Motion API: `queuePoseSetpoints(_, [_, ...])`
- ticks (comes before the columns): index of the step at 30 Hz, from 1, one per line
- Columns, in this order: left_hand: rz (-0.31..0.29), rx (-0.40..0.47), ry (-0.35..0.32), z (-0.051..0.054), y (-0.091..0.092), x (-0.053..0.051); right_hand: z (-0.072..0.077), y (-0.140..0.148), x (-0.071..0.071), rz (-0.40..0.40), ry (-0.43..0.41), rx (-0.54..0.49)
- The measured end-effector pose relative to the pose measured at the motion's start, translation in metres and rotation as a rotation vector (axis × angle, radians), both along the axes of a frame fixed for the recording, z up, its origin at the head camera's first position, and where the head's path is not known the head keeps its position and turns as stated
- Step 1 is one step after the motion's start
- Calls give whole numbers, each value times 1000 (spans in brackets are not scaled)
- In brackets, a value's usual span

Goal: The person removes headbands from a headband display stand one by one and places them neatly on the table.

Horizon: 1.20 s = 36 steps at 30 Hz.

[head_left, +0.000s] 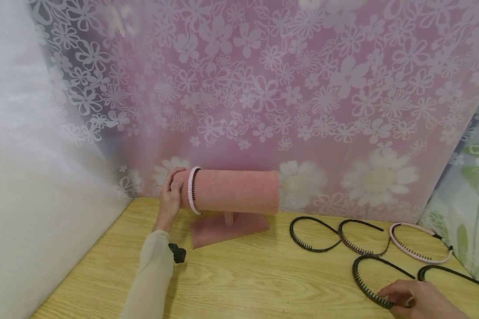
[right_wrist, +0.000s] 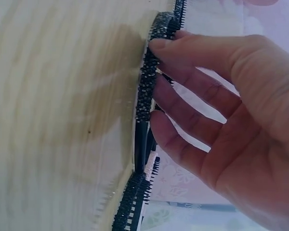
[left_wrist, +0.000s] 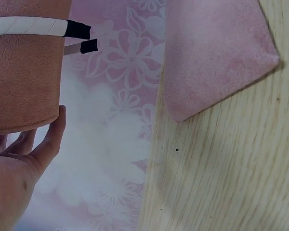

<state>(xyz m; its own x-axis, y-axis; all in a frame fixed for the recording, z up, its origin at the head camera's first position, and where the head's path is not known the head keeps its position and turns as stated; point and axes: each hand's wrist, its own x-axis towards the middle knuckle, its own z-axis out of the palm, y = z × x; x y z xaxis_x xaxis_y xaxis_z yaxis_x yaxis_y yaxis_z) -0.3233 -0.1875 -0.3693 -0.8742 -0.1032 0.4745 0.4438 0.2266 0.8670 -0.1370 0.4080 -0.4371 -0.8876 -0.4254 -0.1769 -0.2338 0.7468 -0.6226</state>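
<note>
A pink plush headband display stand (head_left: 239, 190) has a horizontal roll on a flat base (left_wrist: 221, 57). My left hand (head_left: 170, 195) grips the roll's left end, thumb in front; in the left wrist view, fingers (left_wrist: 49, 144) reach past its rim. Just beside that hand, a pale pink headband (head_left: 191, 190) with inner teeth sits around the roll. At the lower right, my right hand (head_left: 423, 297) pinches the near edge of a black toothed headband (head_left: 361, 277). The right wrist view shows this headband's sparkling outer face (right_wrist: 145, 82) between thumb and fingers, close to the wooden table.
Behind it lie a black headband (head_left: 299, 241), a dark headband (head_left: 353, 246) and a pink headband (head_left: 409, 252). Another black headband (head_left: 449, 267) is partly hidden by my right hand. The wooden table (head_left: 263, 274) meets a flowered curtain (head_left: 303, 110) at the back.
</note>
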Motion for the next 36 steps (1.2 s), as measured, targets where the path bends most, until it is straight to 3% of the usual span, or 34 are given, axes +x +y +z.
queuePoseSetpoints(4, [-1,3,-2,0,0,0,5,-5,2,-41,-14,10])
queuePoseSetpoints(10, [5,6,18,0,0,0,11,-10,2,-125,29,67])
queuePoseSetpoints(18, [-4,7,-1,1,0,2,19,-15,1,-167,231,136])
queuePoseSetpoints(25, [11,-3,-11,2,1,3,30,-29,-2,-217,301,177])
queuePoseSetpoints(31, [6,3,-15,2,1,2,37,-44,-7,-265,384,153])
queuePoseSetpoints(36, [-7,0,-6,3,0,2,41,-50,-13,-244,492,93])
